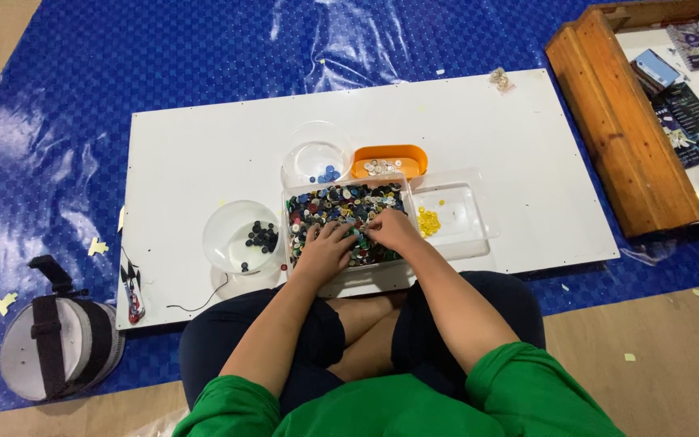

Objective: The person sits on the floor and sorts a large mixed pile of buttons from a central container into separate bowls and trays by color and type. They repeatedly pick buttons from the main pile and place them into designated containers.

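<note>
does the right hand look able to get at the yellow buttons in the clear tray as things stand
Probably yes. The right hand rests in the tub of mixed buttons, and the yellow buttons lie in the open clear tray right beside it, with nothing between.

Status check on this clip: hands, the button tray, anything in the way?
Left hand and right hand both down in mixed-button tray, fingers among buttons, grip unclear. Sorted bowls alongside. Nothing blocking.

top: green short-sleeved shirt point(414, 405)
legs: dark navy shorts point(228, 340), knees bare
arms: bare, no watch or rings visible
</note>
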